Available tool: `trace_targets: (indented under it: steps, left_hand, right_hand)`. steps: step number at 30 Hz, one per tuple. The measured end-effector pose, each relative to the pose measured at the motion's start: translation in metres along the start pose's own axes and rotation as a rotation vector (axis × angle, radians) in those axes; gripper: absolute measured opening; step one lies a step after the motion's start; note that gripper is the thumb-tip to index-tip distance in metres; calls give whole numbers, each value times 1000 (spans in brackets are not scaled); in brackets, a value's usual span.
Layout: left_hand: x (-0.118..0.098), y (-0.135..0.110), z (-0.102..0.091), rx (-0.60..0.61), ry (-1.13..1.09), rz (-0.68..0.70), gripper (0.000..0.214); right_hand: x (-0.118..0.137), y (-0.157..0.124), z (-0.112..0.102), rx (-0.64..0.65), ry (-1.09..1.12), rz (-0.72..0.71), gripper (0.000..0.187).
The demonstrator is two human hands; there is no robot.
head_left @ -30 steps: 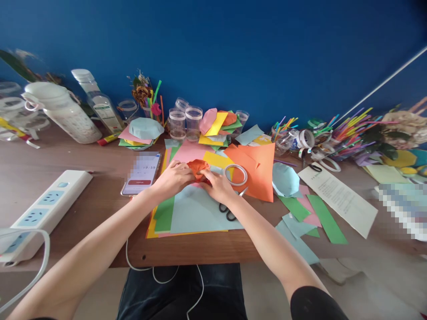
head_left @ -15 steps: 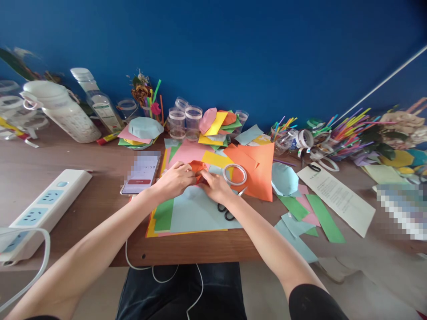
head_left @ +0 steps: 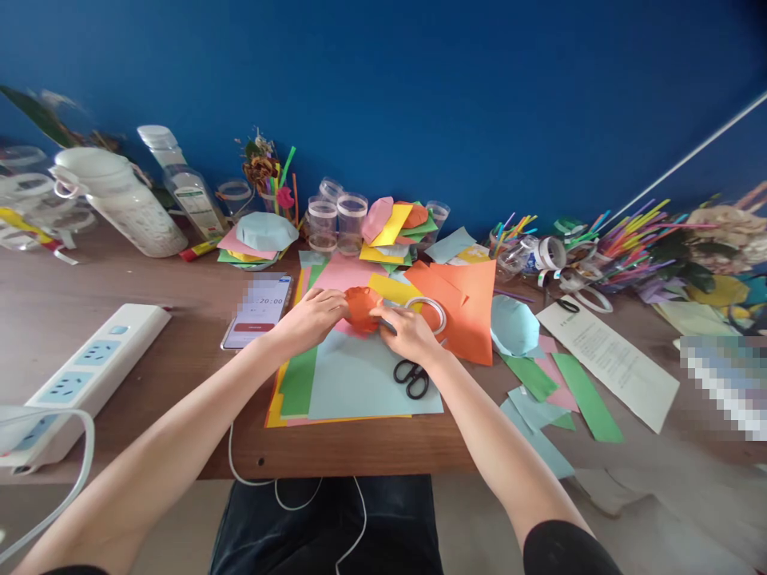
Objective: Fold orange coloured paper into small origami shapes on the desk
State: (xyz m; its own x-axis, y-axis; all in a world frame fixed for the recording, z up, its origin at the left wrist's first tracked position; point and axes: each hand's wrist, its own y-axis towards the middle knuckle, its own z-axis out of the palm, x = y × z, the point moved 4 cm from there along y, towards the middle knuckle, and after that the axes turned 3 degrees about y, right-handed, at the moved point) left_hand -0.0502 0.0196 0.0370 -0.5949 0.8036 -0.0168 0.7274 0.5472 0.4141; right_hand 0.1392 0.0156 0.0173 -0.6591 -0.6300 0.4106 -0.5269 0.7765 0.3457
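Between my hands is a round orange paper piece (head_left: pixel 362 310) with a crimped edge, held above the sheets. My left hand (head_left: pixel 320 313) grips its left edge with the fingers closed. On its right edge, my right hand (head_left: pixel 407 329) pinches the paper between thumb and fingers. A roll of white tape (head_left: pixel 440 313) lies just behind the right hand, partly covered by it. Black-handled scissors (head_left: pixel 412 378) rest below that hand on a light blue sheet (head_left: pixel 359 382), their blades largely hidden by the wrist.
A phone (head_left: pixel 257 311) lies left of the colored sheets, with a power strip (head_left: pixel 89 379) farther left. Round blue paper (head_left: pixel 515 326) and green strips (head_left: pixel 587 397) lie at right. Clear cups (head_left: pixel 351 224), a stack of folded paper (head_left: pixel 267 231) and a white bottle (head_left: pixel 123 200) stand along the wall.
The orange paper has turned to show more of its round face. My right hand has shifted slightly right, uncovering more of the scissors' handles and covering part of the tape roll.
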Motion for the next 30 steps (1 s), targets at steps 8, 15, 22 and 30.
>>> trace_targets:
  steps: [8, 15, 22, 30]
  left_hand:
    - [-16, 1, 3, -88, 65, 21, 16]
    - [-18, 4, 7, -84, 88, 17, 16]
    - [-17, 4, 8, -46, 86, 22, 17]
    - [-14, 4, 12, -128, 76, 97, 21]
  right_hand:
    - [8, 1, 2, 28, -152, -4, 25]
    - [18, 2, 7, -23, -13, -12, 23]
    - [16, 4, 10, -69, 229, 98, 20]
    - [9, 6, 12, -136, 349, 214, 24]
